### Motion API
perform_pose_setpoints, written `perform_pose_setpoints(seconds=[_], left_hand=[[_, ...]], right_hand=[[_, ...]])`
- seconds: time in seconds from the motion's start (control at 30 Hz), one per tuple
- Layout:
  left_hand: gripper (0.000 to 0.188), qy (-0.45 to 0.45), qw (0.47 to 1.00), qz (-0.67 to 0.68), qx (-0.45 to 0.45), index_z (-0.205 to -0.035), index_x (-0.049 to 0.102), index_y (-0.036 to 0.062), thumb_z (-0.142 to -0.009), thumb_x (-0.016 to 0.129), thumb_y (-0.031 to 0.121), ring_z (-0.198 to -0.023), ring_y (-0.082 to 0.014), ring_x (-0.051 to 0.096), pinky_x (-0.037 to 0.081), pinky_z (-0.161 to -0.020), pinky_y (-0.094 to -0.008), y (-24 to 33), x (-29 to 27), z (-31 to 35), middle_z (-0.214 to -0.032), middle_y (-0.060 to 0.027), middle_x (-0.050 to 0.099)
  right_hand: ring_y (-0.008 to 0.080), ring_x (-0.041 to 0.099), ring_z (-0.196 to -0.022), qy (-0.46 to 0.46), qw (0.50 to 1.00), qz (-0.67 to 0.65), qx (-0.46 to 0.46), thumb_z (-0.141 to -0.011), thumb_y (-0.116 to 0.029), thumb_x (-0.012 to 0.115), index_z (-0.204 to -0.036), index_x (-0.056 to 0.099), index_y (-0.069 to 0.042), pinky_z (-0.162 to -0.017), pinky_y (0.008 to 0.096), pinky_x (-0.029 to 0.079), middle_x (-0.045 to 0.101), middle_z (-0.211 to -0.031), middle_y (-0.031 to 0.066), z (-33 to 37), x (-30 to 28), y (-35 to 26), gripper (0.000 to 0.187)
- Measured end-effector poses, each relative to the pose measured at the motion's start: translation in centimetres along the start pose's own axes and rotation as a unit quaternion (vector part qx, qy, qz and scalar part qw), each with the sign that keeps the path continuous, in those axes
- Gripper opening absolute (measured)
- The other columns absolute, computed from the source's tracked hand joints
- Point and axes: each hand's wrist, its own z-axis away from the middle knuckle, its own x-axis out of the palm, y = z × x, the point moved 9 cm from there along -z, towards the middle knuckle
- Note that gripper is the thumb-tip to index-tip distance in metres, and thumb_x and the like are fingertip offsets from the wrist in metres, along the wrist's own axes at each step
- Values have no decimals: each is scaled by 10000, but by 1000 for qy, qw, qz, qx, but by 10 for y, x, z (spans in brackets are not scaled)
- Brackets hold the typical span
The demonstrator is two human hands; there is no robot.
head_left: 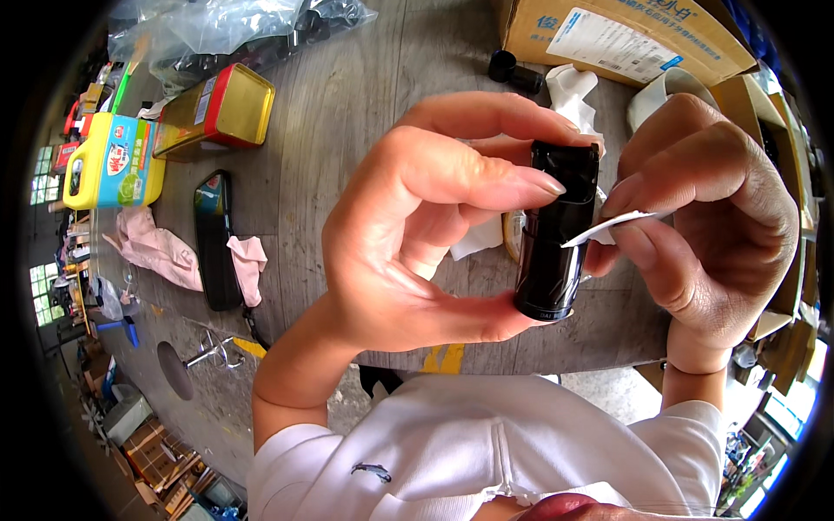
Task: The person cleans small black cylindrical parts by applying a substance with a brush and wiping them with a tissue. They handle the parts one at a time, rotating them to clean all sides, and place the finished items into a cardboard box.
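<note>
My left hand grips a glossy black cylinder with a notched top, holding it nearly upright above the table. Its fingers are round the upper part, and the thumb side reaches the base. Between the thumb and forefinger of my right hand is a thin white piece of paper or cloth. The free end of that white piece meets the cylinder's right side; I cannot tell whether it presses on it. Behind the hands, a crumpled white wipe lies near two small black cylindrical parts.
A cardboard box stands at the far right. To the left are a yellow jug, a red and gold tin, a dark phone or case and pink cloths. A clear plastic bag with black parts lies at the back left.
</note>
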Motion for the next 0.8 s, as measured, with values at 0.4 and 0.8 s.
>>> perform_pose_setpoints(seconds=[0.4,0.8], left_hand=[[956,58,983,-169,-32,-1304,267,36,-530,823,-33,-1051,-353,559,488,-880,-415,8,1,-1,-1144,-307,505],[1110,89,978,-182,-37,-1398,149,34,-507,801,-75,-1076,-354,555,487,-883,-394,18,3,-7,-1142,-260,528]], right_hand=[[136,520,-630,-7,994,95,-48,-687,37,669,-788,591,15,-529,206,438,540,-749,120,3,4,-3,130],[163,522,-612,-33,978,185,-92,-540,162,636,-724,595,39,-516,245,382,569,-707,130,-1,23,-5,225]])
